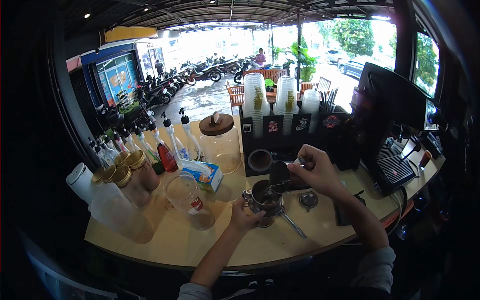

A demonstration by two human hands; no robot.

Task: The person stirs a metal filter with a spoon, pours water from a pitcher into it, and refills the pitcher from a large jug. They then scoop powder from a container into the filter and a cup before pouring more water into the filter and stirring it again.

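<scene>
- At the far left of the table (pixel 170 245), a white lidded container (pixel 80 179) stands just beside a frosted jug (pixel 112 205).
- Next come gold-lidded jars (pixel 141 172), with a row of pump bottles (pixel 166 156) behind them.
- A clear jar (pixel 182 192) with a red label stands in front of a tissue box (pixel 204 176), a tissue poking from its top.
- Behind the box is a large glass jar (pixel 220 147) with a wooden lid.
- Near the middle, the left hand (pixel 244 214) is wrapped around the side of a metal cup (pixel 272 206) at the table's front.
- Tilted over that cup's mouth is a dark pitcher (pixel 279 176); it is too dim to tell whether liquid is flowing.
- The right hand (pixel 317 171) grips the pitcher, fingers curled and thumb along it.
- A thin metal handle (pixel 294 225) slants beside the cup; a small round metal piece (pixel 308 200) lies to its right.
- Behind, a black rack (pixel 285 150) holds stacked plastic cups (pixel 255 97).
- At the right stands a coffee machine (pixel 395 167).
</scene>
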